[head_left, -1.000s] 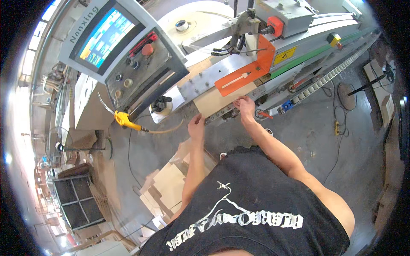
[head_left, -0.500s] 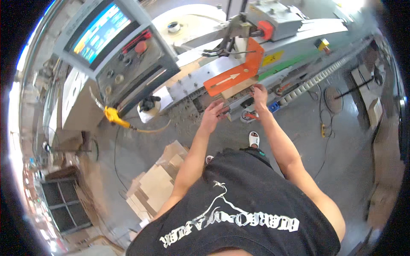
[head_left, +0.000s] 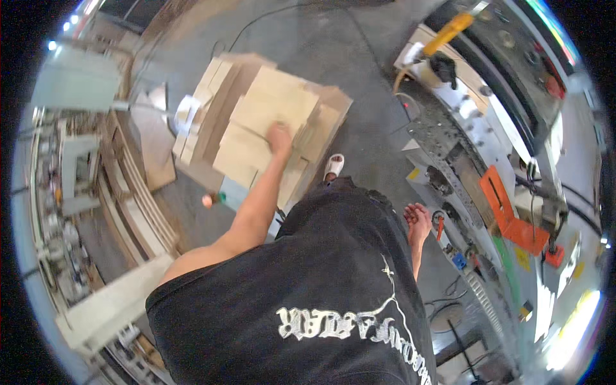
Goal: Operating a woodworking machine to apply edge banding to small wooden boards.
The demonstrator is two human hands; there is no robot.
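My left hand (head_left: 280, 138) is down on a pile of pale wooden boards, its fingers curled at the edge of an upper wooden board (head_left: 273, 102). The fingertips are partly hidden and slightly blurred. Another pale board (head_left: 240, 154) lies just beside that hand, on the same pile. Well to the right, my right hand (head_left: 418, 221) hangs beside the machine bed, fingers loosely bent and apart, with nothing in them. An orange-red lever (head_left: 438, 223) on the machine is the part closest to it.
Along the right runs the machine (head_left: 459, 154) with an orange guard plate (head_left: 513, 218) bearing an arrow. A yellow-handled tool (head_left: 452, 32) is at its far end. Curved wooden pieces (head_left: 131, 192) stand at left. A cable (head_left: 282, 9) crosses the grey floor.
My body has turned left, away from the machine. My left hand has gone from the machine's edge to the board pile. My right hand has drawn back from the board at the orange guard.
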